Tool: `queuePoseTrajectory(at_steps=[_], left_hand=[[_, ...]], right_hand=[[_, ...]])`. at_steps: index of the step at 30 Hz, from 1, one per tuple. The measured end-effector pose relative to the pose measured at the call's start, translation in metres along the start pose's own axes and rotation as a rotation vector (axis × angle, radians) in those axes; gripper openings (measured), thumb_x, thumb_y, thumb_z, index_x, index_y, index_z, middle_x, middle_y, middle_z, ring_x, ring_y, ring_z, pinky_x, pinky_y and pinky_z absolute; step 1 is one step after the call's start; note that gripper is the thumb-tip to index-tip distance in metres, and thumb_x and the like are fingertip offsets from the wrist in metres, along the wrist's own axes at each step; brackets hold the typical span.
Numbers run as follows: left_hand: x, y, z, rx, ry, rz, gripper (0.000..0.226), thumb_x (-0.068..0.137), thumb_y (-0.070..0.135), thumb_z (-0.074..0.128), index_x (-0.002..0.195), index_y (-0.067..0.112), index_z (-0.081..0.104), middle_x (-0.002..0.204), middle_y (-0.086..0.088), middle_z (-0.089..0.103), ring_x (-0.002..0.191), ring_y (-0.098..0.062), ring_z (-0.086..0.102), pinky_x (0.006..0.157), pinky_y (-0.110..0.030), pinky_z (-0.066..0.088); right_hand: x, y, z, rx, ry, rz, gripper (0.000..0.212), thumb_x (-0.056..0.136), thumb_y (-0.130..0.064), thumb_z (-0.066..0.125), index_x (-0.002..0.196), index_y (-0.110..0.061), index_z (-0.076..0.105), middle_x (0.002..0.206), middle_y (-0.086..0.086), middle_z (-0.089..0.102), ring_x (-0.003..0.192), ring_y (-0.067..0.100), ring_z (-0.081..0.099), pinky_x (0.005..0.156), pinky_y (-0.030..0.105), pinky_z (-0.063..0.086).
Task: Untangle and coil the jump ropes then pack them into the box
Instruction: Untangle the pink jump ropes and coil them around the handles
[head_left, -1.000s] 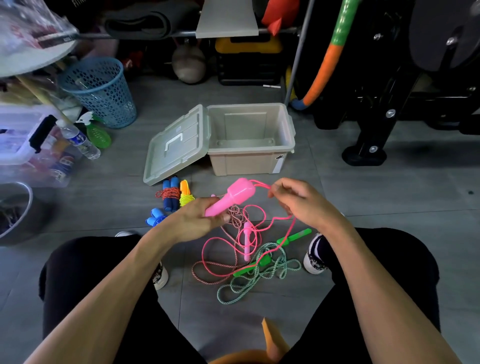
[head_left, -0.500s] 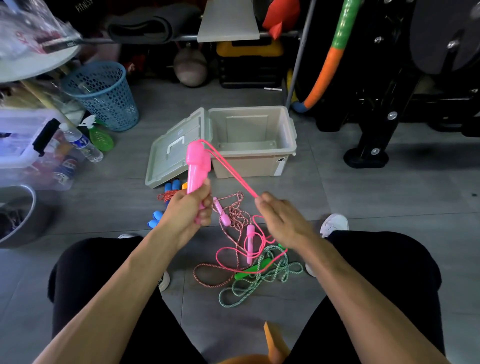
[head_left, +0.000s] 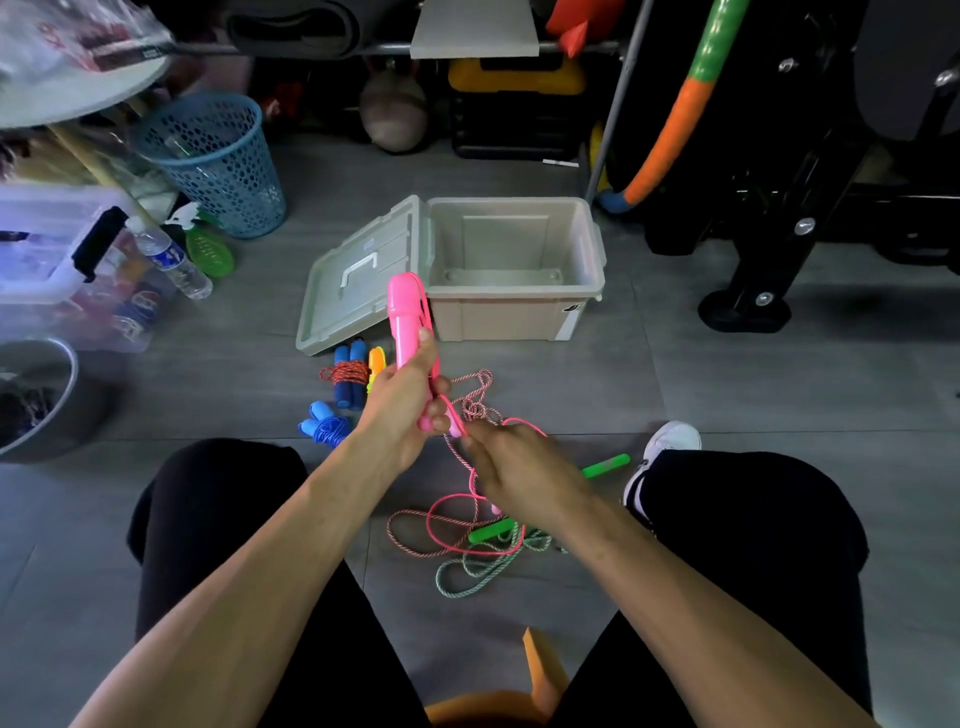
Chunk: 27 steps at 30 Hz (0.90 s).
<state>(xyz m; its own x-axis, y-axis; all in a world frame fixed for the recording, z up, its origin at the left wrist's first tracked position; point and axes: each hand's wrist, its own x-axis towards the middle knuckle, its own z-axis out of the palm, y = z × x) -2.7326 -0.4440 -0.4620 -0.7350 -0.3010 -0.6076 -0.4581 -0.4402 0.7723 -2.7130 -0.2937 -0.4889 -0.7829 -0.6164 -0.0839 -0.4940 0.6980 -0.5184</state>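
1. At the far left of my work area, on the grey floor (head_left: 727, 395), lie the ropes that look finished: a blue-handled jump rope bound with red-orange cord (head_left: 347, 375), a small blue coiled rope (head_left: 324, 425) and a yellow-orange bundle (head_left: 376, 362). They sit just in front of the box lid, presumably staged for packing.
2. My left hand (head_left: 402, 410) grips the bright pink plastic handle (head_left: 405, 317) upright, so the cord hangs free for winding.
3. My right hand (head_left: 519, 473) pinches the thin pink cord (head_left: 457, 525) just below that handle, likely to feed a loop.
4. Beneath my hands, the pink cord runs into a tangle with a pink-and-white twisted rope (head_left: 480, 395) and a green rope with green handles (head_left: 488, 571).
5. Beyond, the beige plastic storage box (head_left: 514, 317) stands open with nothing visible inside, its lid (head_left: 358, 291) flipped left.
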Motion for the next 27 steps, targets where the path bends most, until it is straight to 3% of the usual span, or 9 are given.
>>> queuePoseTrajectory(at_steps=[4,7,9,10,12,16,19,22,27], left_hand=[[0.005,0.005,-0.005,0.151,0.133,0.077,0.052,0.083,0.068,0.056,0.079,0.018,0.041,0.058,0.002,0.036,0.036,-0.008,0.027,0.038,-0.018,0.023],[0.013,0.011,-0.012,0.378,0.179,0.14,0.067,0.083,0.078,0.037,0.079,0.012,0.048,0.061,-0.003,0.045,0.046,-0.017,0.038,0.046,-0.026,0.037],[0.015,0.01,-0.012,0.685,0.216,0.236,0.071,0.096,0.063,0.017,0.099,0.005,0.057,0.081,-0.017,0.062,0.073,-0.029,0.058,0.078,-0.044,0.05],[0.014,0.007,-0.01,0.824,0.219,0.304,0.062,0.102,0.048,0.014,0.117,0.002,0.053,0.103,-0.025,0.063,0.098,-0.035,0.059,0.096,-0.048,0.042],[0.007,-0.004,-0.002,0.987,0.218,0.356,0.05,0.106,0.028,0.016,0.136,-0.003,0.04,0.131,-0.029,0.051,0.125,-0.038,0.046,0.103,-0.044,0.032],[0.004,-0.029,-0.001,1.289,0.062,0.408,0.079,0.097,0.06,0.007,0.12,0.003,0.057,0.101,-0.022,0.064,0.097,-0.038,0.06,0.082,-0.042,0.044],[0.0,-0.038,0.002,1.384,-0.188,0.535,0.112,0.074,0.083,-0.013,0.1,0.007,0.066,0.068,-0.013,0.053,0.073,-0.032,0.055,0.071,-0.034,0.038],[-0.005,-0.043,0.004,1.484,-0.263,0.496,0.087,0.066,0.095,0.015,0.063,0.016,0.053,0.058,-0.003,0.051,0.062,-0.023,0.055,0.061,-0.03,0.037],[0.005,-0.051,-0.001,1.981,-0.141,0.449,0.045,0.077,0.053,0.061,0.102,0.016,0.062,0.099,-0.004,0.065,0.093,-0.026,0.063,0.079,-0.033,0.05]], right_hand=[[-0.008,0.002,-0.005,-0.129,-0.125,-0.057,0.015,0.098,-0.02,0.042,0.098,-0.015,0.056,0.09,0.014,0.065,0.082,0.038,0.061,0.067,0.043,0.052],[-0.015,0.005,-0.015,-0.083,-0.166,-0.059,0.015,0.096,-0.023,0.04,0.088,-0.017,0.052,0.086,0.012,0.062,0.08,0.037,0.059,0.068,0.045,0.052],[-0.019,0.007,-0.02,-0.083,-0.102,-0.096,0.016,0.094,-0.027,0.037,0.087,-0.018,0.048,0.085,0.009,0.061,0.075,0.036,0.058,0.064,0.045,0.051],[-0.021,0.006,-0.023,-0.09,-0.064,-0.131,0.016,0.094,-0.027,0.036,0.087,-0.017,0.048,0.085,0.007,0.061,0.073,0.035,0.057,0.062,0.044,0.05],[-0.024,0.003,-0.031,-0.085,-0.007,-0.195,0.017,0.093,-0.025,0.036,0.089,-0.015,0.05,0.085,0.004,0.06,0.072,0.034,0.055,0.06,0.042,0.047],[-0.022,0.014,-0.044,-0.075,0.093,-0.181,0.019,0.095,-0.021,0.041,0.099,-0.015,0.059,0.097,0.003,0.064,0.08,0.031,0.06,0.066,0.043,0.05],[-0.019,0.029,-0.06,-0.05,0.166,-0.071,0.017,0.098,-0.02,0.05,0.107,-0.018,0.065,0.096,-0.003,0.063,0.08,0.025,0.059,0.071,0.038,0.05],[-0.017,0.039,-0.073,-0.068,0.199,0.064,0.021,0.095,-0.035,0.058,0.098,-0.018,0.068,0.091,-0.003,0.066,0.084,0.023,0.06,0.072,0.036,0.047],[-0.023,0.029,-0.07,-0.062,-0.104,0.149,0.033,0.087,-0.051,0.065,0.082,-0.018,0.069,0.074,-0.006,0.064,0.072,0.017,0.059,0.062,0.029,0.043]])
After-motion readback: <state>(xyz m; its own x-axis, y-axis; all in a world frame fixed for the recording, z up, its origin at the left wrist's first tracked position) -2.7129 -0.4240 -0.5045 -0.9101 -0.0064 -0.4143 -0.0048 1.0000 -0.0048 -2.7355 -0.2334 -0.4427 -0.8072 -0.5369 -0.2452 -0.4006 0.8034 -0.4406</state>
